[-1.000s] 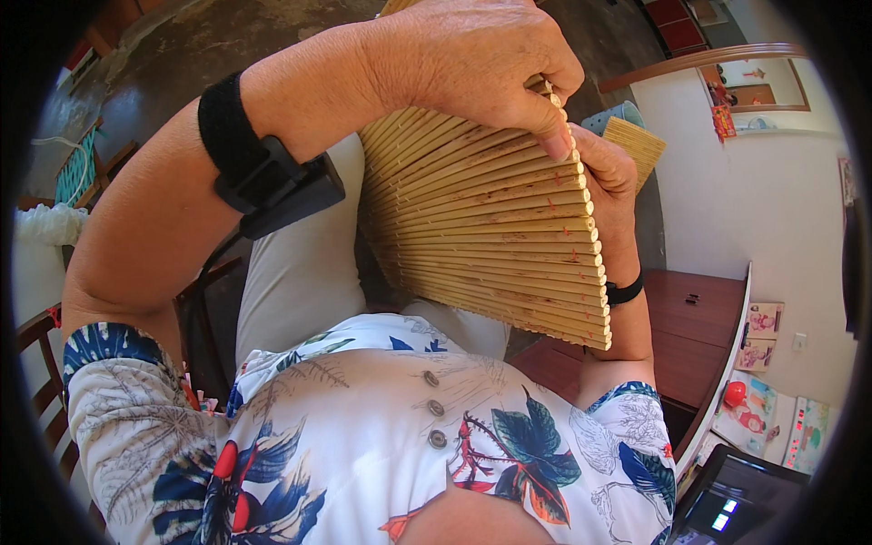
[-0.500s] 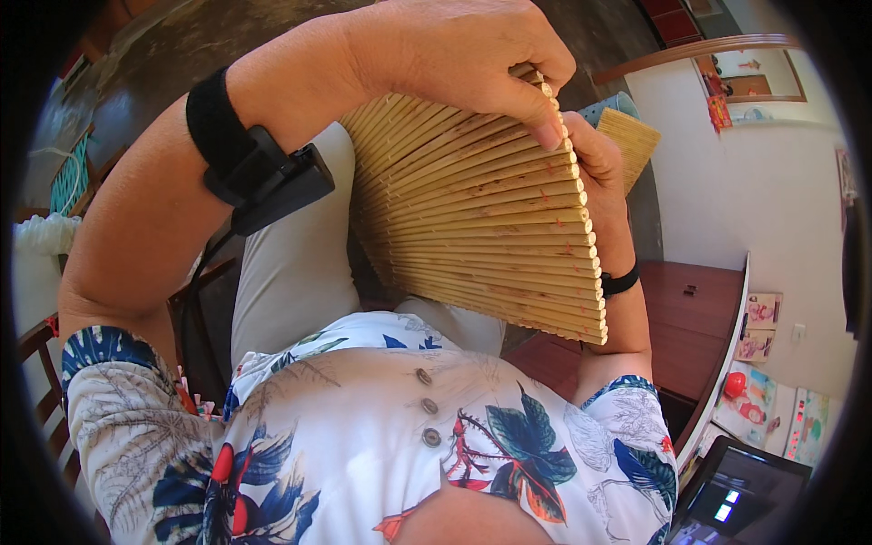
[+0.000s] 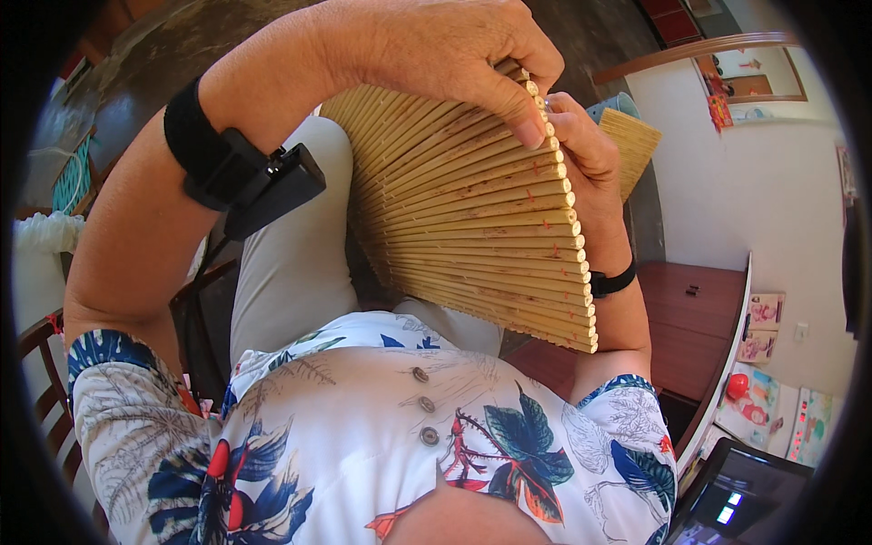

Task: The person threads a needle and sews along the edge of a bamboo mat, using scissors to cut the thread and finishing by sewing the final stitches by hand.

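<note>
A mat of thin tan bamboo sticks [image 3: 472, 218], strung side by side, hangs fanned out over my lap. Its cut stick ends run down the right edge, with small red marks near them. My left hand [image 3: 454, 59] is closed on the mat's upper corner, the thumb lying over its front face. Just right of that edge, my right hand [image 3: 589, 150] has curled fingers, with the fingertips drawn together close to the top sticks. What they pinch, if anything, is too small to make out.
Beyond my right hand, another tan slatted piece [image 3: 633, 150] stands by a light blue bucket [image 3: 615, 107]. A dark red wooden surface [image 3: 686, 318] lies to the right, below a white wall [image 3: 727, 191]. A dark screen [image 3: 740, 495] sits at lower right.
My left hand and the mat have shifted slightly left. The right hand's fingers have come from behind the mat's edge to beside it and now show more.
</note>
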The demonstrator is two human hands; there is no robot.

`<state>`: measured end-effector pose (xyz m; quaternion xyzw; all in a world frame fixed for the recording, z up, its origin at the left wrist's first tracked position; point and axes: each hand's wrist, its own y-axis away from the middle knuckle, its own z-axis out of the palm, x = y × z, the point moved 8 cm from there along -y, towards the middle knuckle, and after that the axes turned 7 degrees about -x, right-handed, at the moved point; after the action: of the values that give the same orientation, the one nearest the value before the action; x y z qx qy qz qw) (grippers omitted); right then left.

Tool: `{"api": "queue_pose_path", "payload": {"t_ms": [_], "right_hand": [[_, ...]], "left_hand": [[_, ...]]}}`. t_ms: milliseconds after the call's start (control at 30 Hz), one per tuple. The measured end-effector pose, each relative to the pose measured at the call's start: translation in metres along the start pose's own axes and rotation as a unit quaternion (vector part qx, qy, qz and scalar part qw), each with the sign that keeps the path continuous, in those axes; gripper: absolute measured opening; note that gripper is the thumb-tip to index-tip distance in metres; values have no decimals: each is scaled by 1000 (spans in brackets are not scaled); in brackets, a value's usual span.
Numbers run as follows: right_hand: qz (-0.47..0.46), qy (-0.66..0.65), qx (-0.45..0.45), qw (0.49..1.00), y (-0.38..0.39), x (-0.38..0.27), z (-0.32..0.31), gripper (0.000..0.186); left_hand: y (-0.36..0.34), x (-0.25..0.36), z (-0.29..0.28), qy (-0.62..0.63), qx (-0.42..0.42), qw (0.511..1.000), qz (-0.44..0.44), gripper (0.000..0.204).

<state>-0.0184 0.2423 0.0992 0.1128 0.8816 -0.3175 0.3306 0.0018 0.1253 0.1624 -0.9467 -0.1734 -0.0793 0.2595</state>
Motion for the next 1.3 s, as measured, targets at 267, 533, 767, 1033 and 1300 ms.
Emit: {"api": "queue_pose_path", "payload": {"t_ms": [267, 533, 767, 1033, 1300], "right_hand": [[42, -18, -40, 998, -3, -7, -2, 7], [62, 0, -6, 998, -3, -2, 1, 6], [29, 25, 15, 999, -4, -7, 3, 4], [73, 94, -3, 993, 2, -12, -4, 5], [75, 172, -76, 979, 3, -12, -5, 7]], "left_hand": [[3, -2, 8, 19, -44, 999, 2, 25], [6, 5, 4, -17, 14, 1000, 0, 21], [6, 3, 10, -69, 19, 996, -46, 18], [2, 13, 0, -43, 7, 998, -38, 19], [1, 10, 2, -51, 9, 998, -39, 19]]}}
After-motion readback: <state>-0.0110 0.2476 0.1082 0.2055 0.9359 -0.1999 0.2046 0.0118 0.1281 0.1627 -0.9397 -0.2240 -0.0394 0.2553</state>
